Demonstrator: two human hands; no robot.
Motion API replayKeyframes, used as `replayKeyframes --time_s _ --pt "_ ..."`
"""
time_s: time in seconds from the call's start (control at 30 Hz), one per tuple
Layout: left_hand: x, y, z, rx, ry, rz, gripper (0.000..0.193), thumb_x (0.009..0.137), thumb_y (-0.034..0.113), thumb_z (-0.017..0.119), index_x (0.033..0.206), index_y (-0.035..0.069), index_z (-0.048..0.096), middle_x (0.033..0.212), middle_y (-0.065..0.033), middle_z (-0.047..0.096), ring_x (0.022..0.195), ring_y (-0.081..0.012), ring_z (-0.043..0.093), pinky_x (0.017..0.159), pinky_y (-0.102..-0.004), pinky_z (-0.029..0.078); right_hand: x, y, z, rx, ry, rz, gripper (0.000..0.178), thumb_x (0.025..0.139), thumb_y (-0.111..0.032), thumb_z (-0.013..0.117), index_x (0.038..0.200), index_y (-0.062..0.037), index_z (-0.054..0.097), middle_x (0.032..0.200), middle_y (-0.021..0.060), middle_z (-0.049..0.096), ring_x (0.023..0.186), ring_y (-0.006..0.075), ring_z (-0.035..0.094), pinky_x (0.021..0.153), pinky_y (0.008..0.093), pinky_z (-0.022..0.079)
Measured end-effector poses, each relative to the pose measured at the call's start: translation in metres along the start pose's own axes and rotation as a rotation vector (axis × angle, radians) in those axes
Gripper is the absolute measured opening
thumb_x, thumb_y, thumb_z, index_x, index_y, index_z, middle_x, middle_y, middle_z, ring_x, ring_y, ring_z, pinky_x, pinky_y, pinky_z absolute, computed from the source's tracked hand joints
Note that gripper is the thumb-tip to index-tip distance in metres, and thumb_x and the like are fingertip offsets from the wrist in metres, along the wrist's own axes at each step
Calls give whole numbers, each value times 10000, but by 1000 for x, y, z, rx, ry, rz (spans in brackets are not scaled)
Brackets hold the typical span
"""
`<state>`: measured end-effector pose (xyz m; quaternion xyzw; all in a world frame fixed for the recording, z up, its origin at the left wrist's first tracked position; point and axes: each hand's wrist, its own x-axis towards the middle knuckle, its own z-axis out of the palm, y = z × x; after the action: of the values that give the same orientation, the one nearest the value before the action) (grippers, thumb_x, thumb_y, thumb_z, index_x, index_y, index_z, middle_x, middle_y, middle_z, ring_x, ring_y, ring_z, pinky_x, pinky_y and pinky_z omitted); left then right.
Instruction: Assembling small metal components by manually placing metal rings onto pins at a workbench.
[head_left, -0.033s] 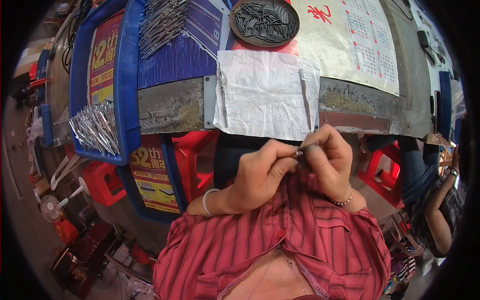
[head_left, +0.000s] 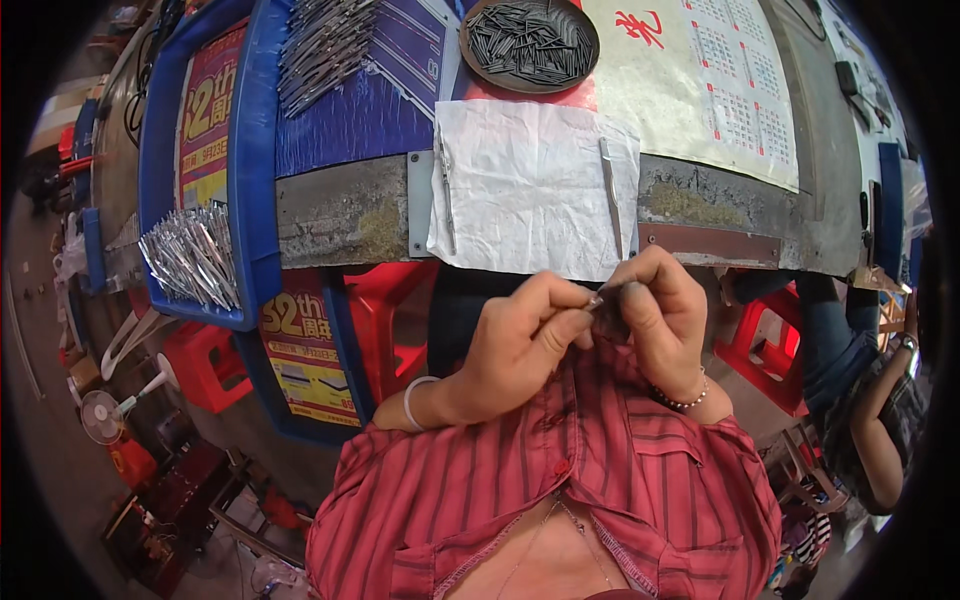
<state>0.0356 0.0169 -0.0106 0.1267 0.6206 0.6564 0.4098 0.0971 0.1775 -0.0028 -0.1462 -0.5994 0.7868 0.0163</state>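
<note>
Fan [head_left: 100,415], white plastic, stands far L; next a blue plastic tray [head_left: 255,150], long w/ raised walls, holding a heap of thin, shiny metal slivers [head_left: 190,255] at its near end. Below it: a red, moulded plastic stool [head_left: 190,365] & a 2nd blue tray [head_left: 345,350], lower down. Farther R, a bundle of slim, pointed metal pieces [head_left: 320,50] lies on a scuffed, glossy blue sheet [head_left: 370,135]. Worktable edge [head_left: 340,215] is grey, rough & pitted. White sheet [head_left: 535,190], creased & squarish, cloth or paper (can't tell), overhangs that edge; a thin metal rod [head_left: 447,205] lies along its L side. Person's L hand [head_left: 525,345], pale bangle on wrist, has thumb & forefinger pressed tog., pinching a tiny glinting metal piece [head_left: 597,301] just off the sheet's near edge; exact shape too small to tell. Beyond the sheet: round brown dish [head_left: 472,62] full of short dark rods [head_left: 530,45]. Flat metal strip [head_left: 611,195] lies along the sheet's R side. R hand [head_left: 660,315], beaded bracelet on wrist, meets the L at the same piece, thumb & bent forefinger pinching it too, other fingers curled. R of these: smooth, pale calendar sheet [head_left: 740,90]; at far R, a co-worker's bare forearm [head_left: 878,430].
</note>
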Motion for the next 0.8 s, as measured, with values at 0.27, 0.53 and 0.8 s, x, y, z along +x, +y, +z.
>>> replayKeyframes --time_s 0.27,0.53,0.8 --pt "11 -4 -14 -913 -408 -455 199 960 234 446 970 44 506 690 -56 560 431 -64 430 401 -175 343 11 0 -10 95 -110 172 120 901 -105 547 914 6 505 743 23 563 634 44 501 552 178 394" --pt "12 -4 -15 -1002 -409 -501 186 956 230 451 967 53 507 692 -43 553 424 -57 412 392 -184 335 14 2 -8 165 -85 176 107 911 -104 523 900 -9 475 720 14 529 581 34 461 503 169 356" --pt "13 -5 -13 -1029 -410 -523 188 952 234 462 968 52 507 705 -41 554 427 -54 414 393 -182 333 15 -3 -7 76 -120 198 93 896 -103 504 861 -29 460 753 0 487 647 32 436 570 172 354"
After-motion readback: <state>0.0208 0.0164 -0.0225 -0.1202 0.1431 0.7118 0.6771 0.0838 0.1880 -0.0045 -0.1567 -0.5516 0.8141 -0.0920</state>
